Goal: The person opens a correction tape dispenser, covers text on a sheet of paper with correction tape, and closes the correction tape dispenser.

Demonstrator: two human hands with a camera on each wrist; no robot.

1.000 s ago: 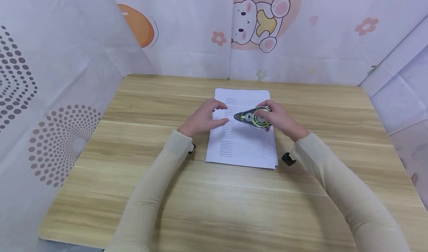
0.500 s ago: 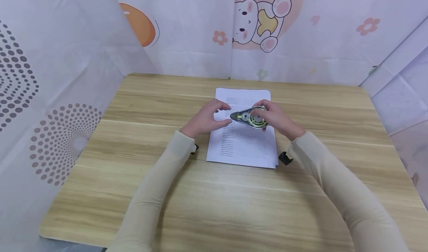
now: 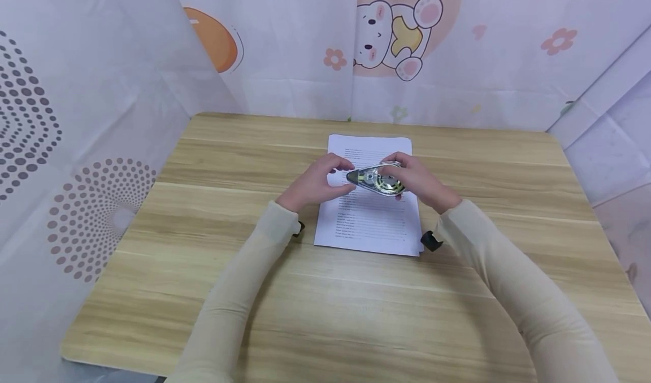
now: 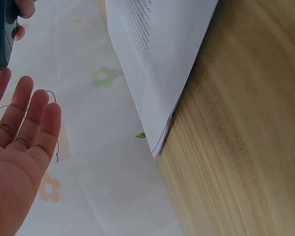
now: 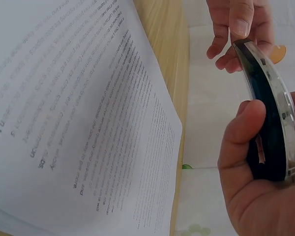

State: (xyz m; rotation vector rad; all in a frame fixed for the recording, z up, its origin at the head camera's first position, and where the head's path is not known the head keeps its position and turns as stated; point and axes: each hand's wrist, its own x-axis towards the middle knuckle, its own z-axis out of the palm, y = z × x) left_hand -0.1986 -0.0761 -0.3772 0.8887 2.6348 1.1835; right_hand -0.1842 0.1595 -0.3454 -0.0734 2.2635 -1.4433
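My right hand [image 3: 421, 181] grips the wide rear end of a teardrop-shaped correction tape [image 3: 372, 181] with a clear shell and a dark tip. It is held above a stack of printed paper [image 3: 368, 230], tip pointing left. In the right wrist view the fingers and thumb curl round the body of the correction tape [image 5: 270, 123]. My left hand [image 3: 316, 184] is at the tip, thumb and fingers spread to either side of it. In the left wrist view the left hand's [image 4: 20, 142] fingers are fairly straight, fingertips right at the tip's end.
The paper stack lies on a wooden table [image 3: 356, 315], its sheets slightly uneven at the lower right corner. A printed curtain [image 3: 285, 89] hangs along the table's back edge, with more curtain at the left and right sides. A dark wrist strap part [image 3: 431, 240] hangs under the right sleeve.
The correction tape has moved left with my right hand, its tip now between the left thumb and fingers. My left hand has shifted slightly right. The paper stack stays put.
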